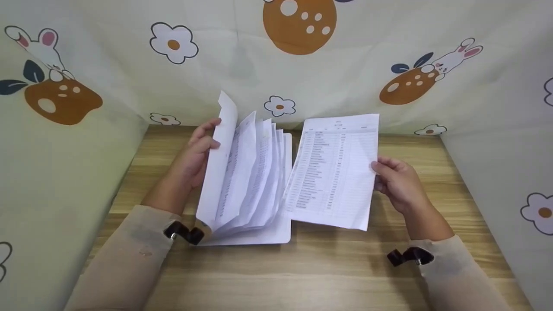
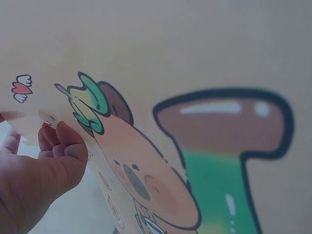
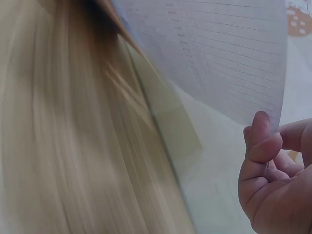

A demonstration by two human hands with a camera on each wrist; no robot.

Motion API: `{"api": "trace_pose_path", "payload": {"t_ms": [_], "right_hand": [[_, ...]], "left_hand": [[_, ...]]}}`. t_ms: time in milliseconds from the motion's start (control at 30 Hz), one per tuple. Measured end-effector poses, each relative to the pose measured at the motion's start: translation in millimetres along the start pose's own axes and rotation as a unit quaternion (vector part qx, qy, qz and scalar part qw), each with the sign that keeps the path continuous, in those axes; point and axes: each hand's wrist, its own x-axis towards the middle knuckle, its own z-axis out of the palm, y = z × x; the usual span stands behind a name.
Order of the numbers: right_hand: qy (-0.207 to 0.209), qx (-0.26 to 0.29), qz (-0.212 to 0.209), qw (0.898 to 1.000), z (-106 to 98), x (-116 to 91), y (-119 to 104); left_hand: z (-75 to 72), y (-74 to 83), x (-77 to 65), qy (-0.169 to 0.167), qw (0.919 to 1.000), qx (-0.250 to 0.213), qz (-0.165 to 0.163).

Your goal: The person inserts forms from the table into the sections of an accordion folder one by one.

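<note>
On the table stands a partly opened folder (image 1: pixel 268 236) with rounded corners and several loose-edged printed sheets (image 1: pixel 246 172) fanned inside. My left hand (image 1: pixel 192 157) grips the raised front cover (image 1: pixel 221 144) by its left edge. That cover's outer face, with a cartoon animal (image 2: pixel 141 170), fills much of the left wrist view. My right hand (image 1: pixel 399 181) pinches a printed paper sheet (image 1: pixel 337 172) by its right edge, thumb on the front. The sheet bears a table of text lines and is held tilted, right of the folder, its lower left corner close to the folder's edge.
Behind the wooden table (image 1: pixel 328 268) hangs a pale cloth (image 1: pixel 233 56) printed with flowers, rabbits and orange fruit, and it closes in both sides. A black clip-like mount (image 1: pixel 183 233) sits at the left wrist, another mount (image 1: pixel 410 256) at the right.
</note>
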Motion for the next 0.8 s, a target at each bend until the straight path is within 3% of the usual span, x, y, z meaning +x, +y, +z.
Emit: {"api": "trace_pose_path", "payload": {"t_ms": [367, 800], "right_hand": [[-0.035, 0.021, 0.011, 0.999, 26.0, -6.3, 12.2], [-0.056, 0.031, 0.027, 0.998, 35.0, -7.5, 18.0]], "left_hand": [[1.3, -1.9, 0.9, 0.003, 1.0, 0.008, -0.005], [0.7, -1.8, 2.9, 0.013, 0.9999, -0.001, 0.003]]}}
